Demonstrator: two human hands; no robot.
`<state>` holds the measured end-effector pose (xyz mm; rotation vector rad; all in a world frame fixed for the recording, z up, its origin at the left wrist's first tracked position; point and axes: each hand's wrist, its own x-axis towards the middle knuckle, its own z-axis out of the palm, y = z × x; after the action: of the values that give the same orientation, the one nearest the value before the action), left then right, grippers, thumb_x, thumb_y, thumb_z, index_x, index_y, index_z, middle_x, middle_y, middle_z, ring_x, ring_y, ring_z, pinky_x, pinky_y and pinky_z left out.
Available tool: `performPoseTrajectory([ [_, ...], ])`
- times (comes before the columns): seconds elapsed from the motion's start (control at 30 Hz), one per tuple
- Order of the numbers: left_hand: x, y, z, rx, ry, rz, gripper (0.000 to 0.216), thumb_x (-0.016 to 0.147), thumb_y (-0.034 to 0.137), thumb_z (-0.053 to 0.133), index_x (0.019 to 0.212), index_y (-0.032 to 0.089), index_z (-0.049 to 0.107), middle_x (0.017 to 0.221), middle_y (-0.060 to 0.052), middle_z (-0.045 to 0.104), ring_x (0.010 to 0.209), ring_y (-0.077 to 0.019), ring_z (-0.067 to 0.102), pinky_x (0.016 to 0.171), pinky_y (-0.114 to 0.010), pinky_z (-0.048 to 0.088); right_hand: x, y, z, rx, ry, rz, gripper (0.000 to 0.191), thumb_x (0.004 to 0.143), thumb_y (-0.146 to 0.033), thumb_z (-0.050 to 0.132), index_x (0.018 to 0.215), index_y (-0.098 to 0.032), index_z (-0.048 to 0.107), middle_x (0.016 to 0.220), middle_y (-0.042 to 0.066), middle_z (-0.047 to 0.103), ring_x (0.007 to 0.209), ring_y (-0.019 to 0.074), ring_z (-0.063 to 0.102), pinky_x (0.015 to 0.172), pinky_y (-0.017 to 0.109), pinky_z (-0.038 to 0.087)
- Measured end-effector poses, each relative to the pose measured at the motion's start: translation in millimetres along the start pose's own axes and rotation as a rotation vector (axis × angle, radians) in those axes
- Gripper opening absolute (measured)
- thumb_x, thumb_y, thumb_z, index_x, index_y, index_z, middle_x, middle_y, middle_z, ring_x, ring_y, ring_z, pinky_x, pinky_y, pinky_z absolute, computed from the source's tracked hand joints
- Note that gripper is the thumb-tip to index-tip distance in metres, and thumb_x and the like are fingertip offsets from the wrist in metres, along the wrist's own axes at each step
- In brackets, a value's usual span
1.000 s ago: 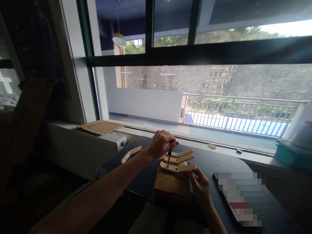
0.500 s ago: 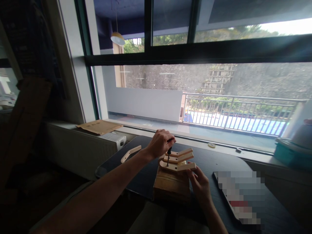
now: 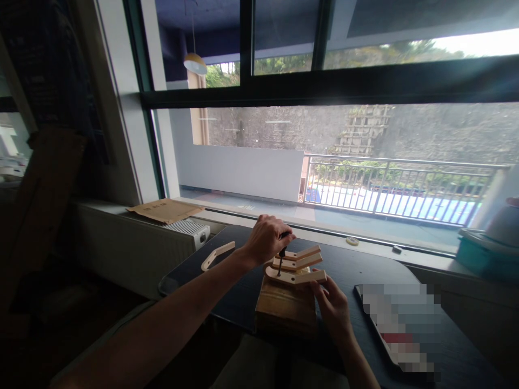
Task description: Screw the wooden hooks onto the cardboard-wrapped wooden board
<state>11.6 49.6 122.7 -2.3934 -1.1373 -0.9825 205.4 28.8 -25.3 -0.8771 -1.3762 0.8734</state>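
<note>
My left hand (image 3: 267, 237) is closed round the handle of a black screwdriver (image 3: 280, 261), which stands nearly upright. Its tip meets a hole near the rounded left end of a pale, bent wooden piece (image 3: 288, 279). At that piece's right end, the fingers of my right hand (image 3: 332, 302) pinch it. Underneath is a brown wooden block (image 3: 286, 305) at the table's near edge. Two similar bent pieces lie just behind, the nearer wooden piece (image 3: 298, 263) and the farther wooden piece (image 3: 304, 253). The screw, if there is one, is too small to make out.
Another bent wooden piece (image 3: 217, 255) lies to the left on the dark table (image 3: 239, 297). A blurred flat panel (image 3: 397, 329) rests at the right. On the sill are a tape roll (image 3: 352, 241) and a small dark object (image 3: 396, 249); brown cardboard (image 3: 164, 210) is farther left.
My left hand has turned slightly on the screwdriver handle, and the handle's top leans a little more to the right. My right hand stays where it was.
</note>
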Motion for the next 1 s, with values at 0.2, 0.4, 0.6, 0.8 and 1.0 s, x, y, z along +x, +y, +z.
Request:
performPoseTrajectory([
  [0.2, 2.7, -0.7, 4.3, -0.014, -0.014, 0.01, 0.016, 0.085, 0.026, 0.056, 0.084, 0.019, 0.07, 0.071, -0.002, 0.065, 0.074, -0.0169, 0.056, 0.081, -0.033, 0.036, 0.1, -0.3, 0.4, 0.0, 0.001, -0.011, 0.042, 0.077, -0.042, 0.061, 0.109, -0.015, 0.065, 0.102, 0.012, 0.069, 0.09, 0.028, 0.064, 0.078, 0.039, 0.052],
  [0.4, 1.7, -4.7, 8.7, -0.032, -0.027, 0.012, 0.018, 0.087, 0.025, 0.052, 0.089, 0.021, 0.07, 0.073, -0.002, 0.064, 0.079, -0.0174, 0.056, 0.08, -0.032, 0.038, 0.3, 0.7, 0.4, 0.01, -0.009, -0.009, 0.039, 0.077, -0.042, 0.061, 0.106, -0.016, 0.065, 0.102, 0.011, 0.069, 0.088, 0.0265, 0.065, 0.077, 0.038, 0.052],
  [0.6, -1.3, -2.4, 5.8, -0.037, -0.012, 0.004, 0.018, 0.086, 0.03, 0.054, 0.09, 0.023, 0.07, 0.075, -0.002, 0.061, 0.081, -0.018, 0.054, 0.083, -0.035, 0.036, -0.2, -1.3, 0.3, 0.005, -0.011, -0.006, 0.039, 0.078, -0.041, 0.061, 0.108, -0.016, 0.065, 0.103, 0.011, 0.069, 0.09, 0.0276, 0.064, 0.077, 0.038, 0.053],
  [0.8, -2.8, -1.9, 6.9, -0.057, 0.032, -0.008, 0.016, 0.084, 0.025, 0.057, 0.092, 0.021, 0.07, 0.076, -0.003, 0.062, 0.08, -0.0179, 0.055, 0.082, -0.034, 0.037, -0.5, 2.1, -0.6, -0.008, -0.012, -0.014, 0.036, 0.078, -0.039, 0.06, 0.106, -0.017, 0.064, 0.102, 0.009, 0.069, 0.088, 0.0261, 0.065, 0.078, 0.037, 0.052],
  [1.0, -3.9, -6.2, 9.6, -0.09, 0.055, -0.029, 0.015, 0.083, 0.023, 0.057, 0.089, 0.022, 0.071, 0.074, -0.003, 0.062, 0.078, -0.0181, 0.055, 0.08, -0.034, 0.04, -0.3, 6.2, -1.4, -0.003, -0.002, -0.003, 0.039, 0.078, -0.039, 0.06, 0.11, -0.016, 0.062, 0.101, 0.01, 0.068, 0.089, 0.0264, 0.064, 0.078, 0.038, 0.052],
])
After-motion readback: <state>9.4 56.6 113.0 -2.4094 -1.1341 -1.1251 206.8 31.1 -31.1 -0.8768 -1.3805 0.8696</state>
